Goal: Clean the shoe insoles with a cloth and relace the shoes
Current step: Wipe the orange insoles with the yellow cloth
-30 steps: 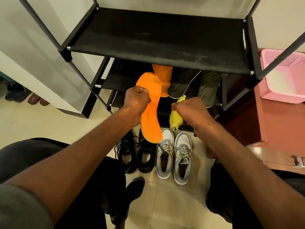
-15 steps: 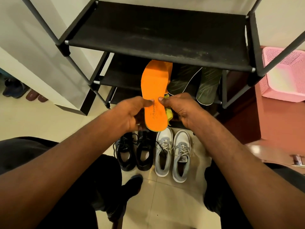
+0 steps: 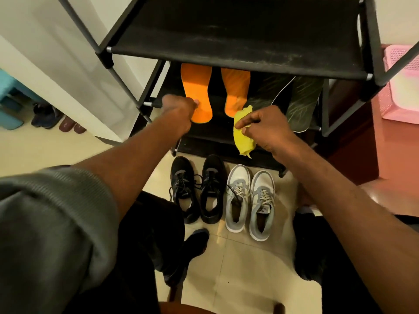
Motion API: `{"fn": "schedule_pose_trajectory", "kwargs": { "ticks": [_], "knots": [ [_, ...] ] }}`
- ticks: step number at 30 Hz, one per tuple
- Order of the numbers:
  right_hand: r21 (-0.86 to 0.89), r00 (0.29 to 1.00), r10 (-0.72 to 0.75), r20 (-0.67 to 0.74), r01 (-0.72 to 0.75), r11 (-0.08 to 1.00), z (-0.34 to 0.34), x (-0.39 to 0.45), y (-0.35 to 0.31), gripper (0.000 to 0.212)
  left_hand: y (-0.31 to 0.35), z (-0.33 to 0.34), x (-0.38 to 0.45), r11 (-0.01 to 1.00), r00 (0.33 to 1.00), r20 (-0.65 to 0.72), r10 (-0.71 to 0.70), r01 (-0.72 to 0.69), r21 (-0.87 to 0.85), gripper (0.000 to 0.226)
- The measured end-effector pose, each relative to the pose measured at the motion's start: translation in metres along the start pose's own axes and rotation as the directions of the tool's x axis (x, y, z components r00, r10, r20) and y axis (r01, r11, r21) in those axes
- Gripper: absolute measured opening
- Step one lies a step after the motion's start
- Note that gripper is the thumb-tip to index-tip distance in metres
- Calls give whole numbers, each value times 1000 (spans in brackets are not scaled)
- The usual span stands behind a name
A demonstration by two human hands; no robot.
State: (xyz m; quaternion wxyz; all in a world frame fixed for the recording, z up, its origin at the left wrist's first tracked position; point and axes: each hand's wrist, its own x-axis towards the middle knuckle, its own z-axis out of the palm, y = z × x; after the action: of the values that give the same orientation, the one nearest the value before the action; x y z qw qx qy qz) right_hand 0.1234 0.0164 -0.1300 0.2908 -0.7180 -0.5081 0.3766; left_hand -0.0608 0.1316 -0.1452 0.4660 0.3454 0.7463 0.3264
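Two orange insoles lie side by side on the middle shelf of the black rack (image 3: 238, 60): the left orange insole (image 3: 197, 87) and the right orange insole (image 3: 235, 87). My left hand (image 3: 179, 109) holds the heel end of the left one, fingers curled on it. My right hand (image 3: 265, 125) grips a crumpled yellow cloth (image 3: 243, 137) just in front of the right insole. Two dark green patterned insoles (image 3: 303, 103) lie to the right on the same shelf. On the floor stand a black pair of shoes (image 3: 197, 189) and a grey-white pair (image 3: 249, 200), laces loose.
A pink plastic basket (image 3: 401, 87) sits on a reddish surface at the right. Dark shoes (image 3: 45, 116) and a blue stool (image 3: 11, 103) lie at the far left beyond a white wall. My legs and one socked foot (image 3: 195, 243) frame the tiled floor.
The orange insole went from both hands in front of the rack onto the middle shelf, left of the other. My right hand let go of it and drew back with the cloth.
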Motion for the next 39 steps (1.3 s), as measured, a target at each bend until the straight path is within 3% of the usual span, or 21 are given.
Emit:
{"fn": "schedule_pose_trajectory", "kwargs": {
  "ticks": [3,5,7,10,18,25,28,31,35,39],
  "knots": [
    [-288,984,-132,116,161,944,-3,-5,-4,34,4,2,18,998,996,-69,55,-53,27,53],
    [-387,973,-184,141,225,894,-2,-7,-6,38,2,5,33,993,992,-74,101,-95,75,54],
    [-393,967,-201,157,248,885,-1,-7,-7,39,0,8,49,975,983,-68,170,-158,154,50],
    [-397,965,-204,165,254,882,-1,-4,-9,40,-3,15,62,947,979,-105,177,-140,289,49],
    [-425,964,-209,163,260,867,1,-4,-9,36,-10,30,84,824,938,-53,342,-272,496,21],
    [-427,966,-202,161,253,868,0,0,-3,34,-6,35,81,639,873,34,487,-383,667,32],
    [-409,973,-195,127,230,883,-7,4,0,33,-9,40,71,469,770,84,632,-467,750,35],
    [-404,979,-185,83,203,892,-20,9,5,31,-11,55,58,338,687,259,679,-605,721,32],
    [-420,984,-176,38,176,890,-37,10,13,27,-16,84,46,298,731,335,594,-587,753,46],
    [-429,985,-162,59,172,887,-42,10,22,24,-14,99,36,331,802,311,510,-517,789,51]
  ]
}}
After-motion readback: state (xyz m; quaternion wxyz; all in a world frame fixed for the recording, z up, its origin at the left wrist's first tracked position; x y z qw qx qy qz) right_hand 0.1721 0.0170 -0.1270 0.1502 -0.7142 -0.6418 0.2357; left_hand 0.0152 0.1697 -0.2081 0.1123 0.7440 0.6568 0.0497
